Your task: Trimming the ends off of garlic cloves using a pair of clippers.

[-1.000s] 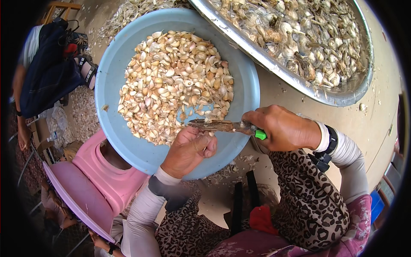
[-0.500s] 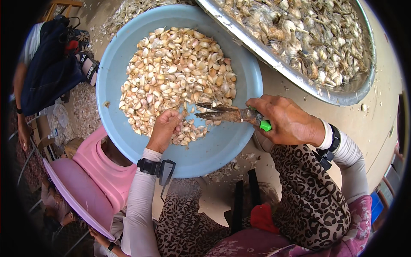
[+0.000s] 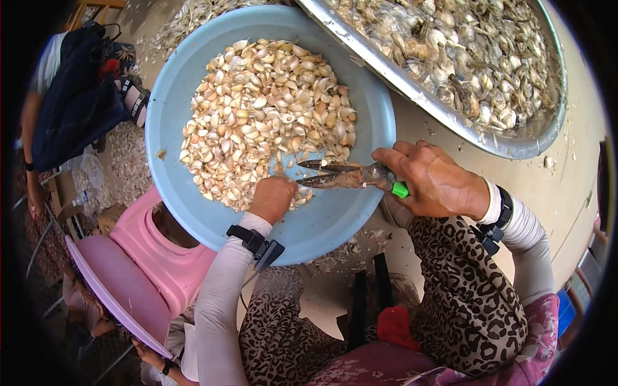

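Left hand (image 3: 273, 198) reaches into the garlic cloves (image 3: 264, 116) in the blue basin (image 3: 341, 219), fingers curled, grip hidden. Right hand (image 3: 431, 183) clutches open shears (image 3: 344, 175). Next probably needs one clove lifted to the blades.

1 head fisheye, facing down, close over basin (image 3: 174, 167).

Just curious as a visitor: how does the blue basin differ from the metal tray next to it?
The blue basin is round plastic holding pale, clean garlic cloves; the metal tray is shiny, with darker, husky garlic pieces. The basin lies nearer the person, the tray beyond. Both hold garlic.
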Motion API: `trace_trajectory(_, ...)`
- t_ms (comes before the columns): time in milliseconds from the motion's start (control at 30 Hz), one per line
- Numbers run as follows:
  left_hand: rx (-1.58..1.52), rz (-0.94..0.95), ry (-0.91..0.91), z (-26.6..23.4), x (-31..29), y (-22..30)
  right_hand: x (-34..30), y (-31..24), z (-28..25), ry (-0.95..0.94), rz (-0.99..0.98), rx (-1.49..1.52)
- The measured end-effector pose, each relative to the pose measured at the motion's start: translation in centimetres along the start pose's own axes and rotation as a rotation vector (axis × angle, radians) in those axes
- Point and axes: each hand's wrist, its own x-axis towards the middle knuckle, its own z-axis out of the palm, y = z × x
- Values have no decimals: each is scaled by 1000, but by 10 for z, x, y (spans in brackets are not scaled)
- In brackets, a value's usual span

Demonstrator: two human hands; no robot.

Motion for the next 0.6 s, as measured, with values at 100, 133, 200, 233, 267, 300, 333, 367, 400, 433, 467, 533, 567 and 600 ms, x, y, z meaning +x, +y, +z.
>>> trace_trajectory(100,-22,-11,0,-1,-1,-1,-1,4,2,2,-2,0)
trace_trajectory(133,-44,-19,-9,-4,0,1,-3,5,2,9,-1,-3)
trace_trajectory(200,-179,-101,-23,-11,-2,2,-4,7,2,17,4,0)
trace_trajectory(233,-244,-146,-30,-14,-5,0,-4,7,2,22,1,3)
trace_trajectory(267,-269,-142,-28,-13,-6,-3,-5,7,2,27,5,5)
trace_trajectory(300,-294,-138,-25,-12,-7,-6,-6,6,2,32,8,7)
trace_trajectory(333,-318,-139,-22,-11,-9,-9,-5,6,2,37,6,10)
trace_trajectory(367,-311,-119,-10,-9,-12,-10,-5,6,2,31,9,14)
trace_trajectory(400,-304,-98,3,-6,-15,-11,-5,5,1,25,12,18)
trace_trajectory(433,-300,-74,16,-6,-17,-10,-5,5,1,18,18,20)
trace_trajectory(467,-287,-79,-16,-6,-17,-10,-5,5,0,16,18,20)
trace_trajectory(533,-260,-90,-81,-7,-17,-8,-5,5,0,13,18,19)
trace_trajectory(567,-270,-87,-69,-5,-18,-9,-5,5,1,21,14,15)
trace_trajectory(600,-280,-84,-58,-2,-19,-10,-5,5,2,29,10,12)
